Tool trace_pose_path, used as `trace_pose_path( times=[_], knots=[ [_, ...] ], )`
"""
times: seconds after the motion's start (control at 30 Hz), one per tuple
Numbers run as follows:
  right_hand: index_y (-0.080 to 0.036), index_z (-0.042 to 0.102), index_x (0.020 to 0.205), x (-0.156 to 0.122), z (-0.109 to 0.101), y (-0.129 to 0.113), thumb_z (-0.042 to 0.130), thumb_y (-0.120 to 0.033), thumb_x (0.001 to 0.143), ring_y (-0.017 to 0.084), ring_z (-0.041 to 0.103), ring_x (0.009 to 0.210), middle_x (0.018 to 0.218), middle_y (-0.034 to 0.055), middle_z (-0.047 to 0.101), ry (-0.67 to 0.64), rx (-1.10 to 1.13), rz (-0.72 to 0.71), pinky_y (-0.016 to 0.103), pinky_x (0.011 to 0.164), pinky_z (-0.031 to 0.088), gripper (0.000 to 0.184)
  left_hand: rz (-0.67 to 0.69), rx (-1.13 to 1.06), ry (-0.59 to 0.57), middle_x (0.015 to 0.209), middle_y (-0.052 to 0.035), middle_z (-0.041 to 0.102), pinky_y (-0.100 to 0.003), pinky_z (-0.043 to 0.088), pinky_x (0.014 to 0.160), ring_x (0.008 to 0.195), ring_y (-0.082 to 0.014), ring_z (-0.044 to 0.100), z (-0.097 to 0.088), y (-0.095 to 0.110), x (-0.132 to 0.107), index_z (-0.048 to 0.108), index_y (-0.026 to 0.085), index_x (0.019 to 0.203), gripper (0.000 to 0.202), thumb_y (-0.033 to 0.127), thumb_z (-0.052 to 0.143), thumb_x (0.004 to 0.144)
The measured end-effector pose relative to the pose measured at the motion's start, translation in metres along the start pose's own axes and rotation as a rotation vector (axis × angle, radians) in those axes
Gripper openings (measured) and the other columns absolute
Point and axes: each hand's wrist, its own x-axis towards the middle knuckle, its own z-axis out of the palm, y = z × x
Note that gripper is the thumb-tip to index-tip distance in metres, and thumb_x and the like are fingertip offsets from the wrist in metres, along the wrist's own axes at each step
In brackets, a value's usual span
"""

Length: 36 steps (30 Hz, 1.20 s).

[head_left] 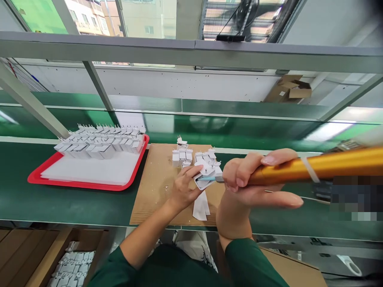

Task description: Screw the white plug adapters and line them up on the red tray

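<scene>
My left hand (186,185) is closed on a white charger case (204,184), tilted over the cardboard sheet (155,179). Its open side faces right, and two small metal pins show on top. My right hand (243,179) grips a gold-coloured cylindrical tool (284,167) with a white tie round its body. The light-blue tip (206,178) of that tool reaches the case's opening; how deep it goes I cannot tell. Several similar white cases (182,156) stand just behind my hands. Below the left hand lie white strips (201,207).
A red tray (86,186) on the left carries rows of white cases (98,145) on a white sheet. The green bench (74,205) runs across. Under it, at lower left, a box (44,263) holds more white pieces. An open carton (289,88) sits at the back right.
</scene>
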Motion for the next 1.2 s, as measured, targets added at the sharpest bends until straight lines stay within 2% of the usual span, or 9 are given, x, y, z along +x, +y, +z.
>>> trace_pose_path(
  times=[0.2,0.3,0.43,0.6,0.73,0.97,1.1,1.2],
  knots=[
    [-0.022,0.061,0.105,-0.003,-0.007,-0.002,0.061,-0.057,0.086,0.004,0.025,0.027,0.057,-0.0096,0.047,-0.034,0.015,-0.001,0.018,0.022,0.026,0.040,-0.027,-0.024,-0.045,0.120,-0.0085,0.072,-0.035,0.063,0.085,0.105,-0.0213,0.070,-0.003,0.002,0.003,0.052,0.025,0.137,0.050,0.027,0.070,0.090],
    [-0.024,0.062,0.107,-0.003,-0.010,-0.003,0.059,-0.058,0.086,0.006,0.023,0.028,0.057,-0.0092,0.047,-0.072,-0.010,0.025,0.020,0.022,0.025,0.041,-0.109,0.003,-0.083,0.121,-0.0073,0.073,-0.038,0.063,0.090,0.105,-0.0217,0.070,-0.004,-0.001,0.002,0.053,0.026,0.138,0.053,0.028,0.072,0.088],
    [-0.024,0.063,0.101,0.000,-0.010,-0.003,0.056,-0.059,0.087,0.006,0.018,0.027,0.053,-0.0088,0.044,-0.075,-0.016,0.005,0.020,0.018,0.022,0.039,-0.198,0.006,-0.078,0.127,-0.0075,0.071,-0.038,0.061,0.094,0.107,-0.0212,0.070,-0.008,-0.005,0.001,0.054,0.026,0.138,0.054,0.033,0.074,0.088],
    [-0.022,0.063,0.100,0.001,-0.009,-0.002,0.058,-0.058,0.085,0.005,0.016,0.026,0.052,-0.0095,0.043,-0.033,-0.033,-0.024,0.017,0.017,0.022,0.040,-0.183,-0.015,-0.033,0.129,-0.0075,0.070,-0.038,0.060,0.096,0.109,-0.0216,0.070,-0.016,-0.005,0.002,0.054,0.026,0.138,0.056,0.029,0.076,0.087],
    [-0.022,0.063,0.098,0.000,-0.009,-0.002,0.060,-0.057,0.085,0.005,0.017,0.028,0.053,-0.0091,0.042,-0.024,-0.012,-0.011,0.018,0.019,0.023,0.037,-0.196,0.007,-0.050,0.127,-0.0078,0.071,-0.039,0.060,0.095,0.106,-0.0215,0.071,-0.017,-0.003,0.001,0.054,0.026,0.138,0.054,0.030,0.074,0.088],
    [-0.026,0.059,0.095,-0.003,-0.008,-0.004,0.060,-0.061,0.084,0.005,0.016,0.025,0.050,-0.0098,0.039,-0.002,-0.086,0.023,0.019,0.018,0.018,0.037,-0.142,-0.078,-0.016,0.121,-0.0090,0.072,-0.038,0.063,0.091,0.105,-0.0215,0.071,-0.001,0.004,-0.004,0.054,0.024,0.135,0.049,0.035,0.072,0.090],
    [-0.026,0.057,0.096,-0.003,-0.007,-0.005,0.052,-0.060,0.090,0.005,0.018,0.025,0.052,-0.0101,0.042,0.005,-0.105,0.026,0.018,0.020,0.021,0.035,-0.045,-0.072,0.042,0.117,-0.0100,0.073,-0.034,0.064,0.085,0.103,-0.0207,0.072,0.005,0.006,-0.001,0.053,0.021,0.132,0.045,0.038,0.069,0.093],
    [-0.025,0.057,0.099,-0.003,-0.006,-0.005,0.054,-0.059,0.090,0.005,0.023,0.025,0.056,-0.0099,0.045,-0.014,-0.078,0.035,0.017,0.021,0.025,0.036,0.018,-0.082,0.077,0.116,-0.0102,0.073,-0.033,0.064,0.084,0.103,-0.0201,0.072,0.007,0.005,0.000,0.052,0.021,0.132,0.045,0.037,0.069,0.093]
  ],
)
